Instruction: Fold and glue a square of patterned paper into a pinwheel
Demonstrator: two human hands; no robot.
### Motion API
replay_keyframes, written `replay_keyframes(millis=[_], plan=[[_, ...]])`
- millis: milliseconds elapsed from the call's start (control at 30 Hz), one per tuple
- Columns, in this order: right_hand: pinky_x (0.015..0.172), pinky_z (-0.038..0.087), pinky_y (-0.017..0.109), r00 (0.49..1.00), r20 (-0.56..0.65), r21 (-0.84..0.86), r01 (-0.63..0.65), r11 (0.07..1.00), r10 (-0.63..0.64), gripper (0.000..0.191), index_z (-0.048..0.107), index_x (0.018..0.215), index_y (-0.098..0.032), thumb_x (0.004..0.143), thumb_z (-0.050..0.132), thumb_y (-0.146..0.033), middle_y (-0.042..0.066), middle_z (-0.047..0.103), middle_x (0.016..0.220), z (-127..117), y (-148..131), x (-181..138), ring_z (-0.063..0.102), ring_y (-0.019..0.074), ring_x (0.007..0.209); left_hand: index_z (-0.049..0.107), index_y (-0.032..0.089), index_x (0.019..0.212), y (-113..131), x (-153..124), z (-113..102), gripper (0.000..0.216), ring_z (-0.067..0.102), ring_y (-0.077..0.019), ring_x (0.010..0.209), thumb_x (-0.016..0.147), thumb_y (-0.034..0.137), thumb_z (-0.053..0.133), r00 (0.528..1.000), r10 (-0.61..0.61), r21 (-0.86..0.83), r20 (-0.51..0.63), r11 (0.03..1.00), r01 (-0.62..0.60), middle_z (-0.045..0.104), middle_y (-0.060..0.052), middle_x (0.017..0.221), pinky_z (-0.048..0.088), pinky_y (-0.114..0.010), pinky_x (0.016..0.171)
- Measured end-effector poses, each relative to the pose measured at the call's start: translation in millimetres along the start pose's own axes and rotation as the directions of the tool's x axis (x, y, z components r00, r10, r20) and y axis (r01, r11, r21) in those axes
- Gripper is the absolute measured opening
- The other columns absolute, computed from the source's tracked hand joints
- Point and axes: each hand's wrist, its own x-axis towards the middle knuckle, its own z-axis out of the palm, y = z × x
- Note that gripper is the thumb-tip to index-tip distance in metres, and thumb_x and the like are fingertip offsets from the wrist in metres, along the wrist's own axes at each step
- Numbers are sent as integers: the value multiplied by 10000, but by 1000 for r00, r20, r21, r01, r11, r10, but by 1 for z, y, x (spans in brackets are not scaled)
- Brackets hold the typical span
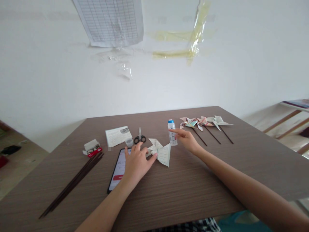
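Observation:
My left hand (pixel 136 158) reaches over the phone (pixel 118 169) with its fingers apart, the thumb at the edge of a folded paper pinwheel (pixel 164 155). The pinwheel has printed text and lies on the table without a stick. My right hand (pixel 187 139) is beside a clear glue bottle (pixel 173 139) with a blue top, which stands upright. Its index finger is stretched across the bottle's near side, and the other fingers are partly curled and hidden. Black-handled scissors (pixel 140 138) and a small whitish round cap (pixel 129 142) lie beyond my left hand.
Three finished pinwheels (pixel 190 123) on dark sticks lie at the right back of the brown table (pixel 193 190). Printed paper sheets (pixel 117 135), an open red-and-white box (pixel 93 149) of small metal pieces and a bundle of dark sticks (pixel 72 185) lie left. A white wall (pixel 154 87) rises behind.

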Motion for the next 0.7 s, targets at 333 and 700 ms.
replay_keyframes(millis=[333,700], plan=[[1351,349,724,978,45,-497,198,845,-203,349,910,1281,-389,1060,721,-195,98,843,1327,10,4,16,754,353,1290,869,232,1154,-1,-1,4,406,603,-467,1591,1063,591,699,1000,20,-5,-14,1000,-20,671,-201,1691,314,-809,1387],[1286,481,590,954,188,-533,300,791,-235,377,917,1256,-338,1056,712,-93,101,841,1398,46,3,78,779,316,1282,844,287,1306,-8,-1,-5,365,529,-443,1664,1040,508,729,997,6,-1,77,1000,-6,569,-160,1802,256,-807,1408]])
